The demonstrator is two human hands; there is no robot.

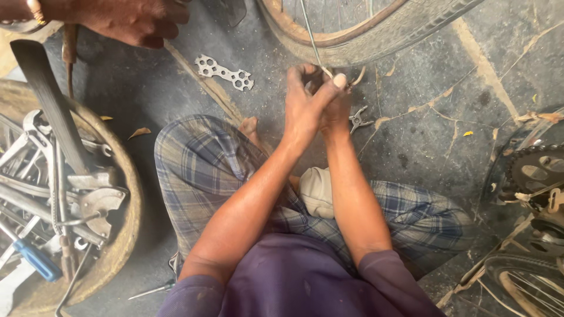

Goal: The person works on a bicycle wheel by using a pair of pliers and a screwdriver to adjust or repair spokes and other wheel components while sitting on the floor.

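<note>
Both forearms reach forward from the near edge and meet at the far centre. The left hand (304, 100) is curled closed, thumb stretched right across the right hand (338, 108), which sits clenched just behind it.

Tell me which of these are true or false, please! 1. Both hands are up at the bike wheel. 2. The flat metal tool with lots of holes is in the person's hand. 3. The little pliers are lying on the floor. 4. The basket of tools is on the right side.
1. True. The left hand and right hand are pressed together on a thin spoke at the edge of the wheel.
2. False. The flat multi-hole wrench lies on the stone floor, apart from both hands.
3. True. The pliers lie on the floor beside the right hand.
4. False. The round basket of tools sits on the left of the picture.
</note>
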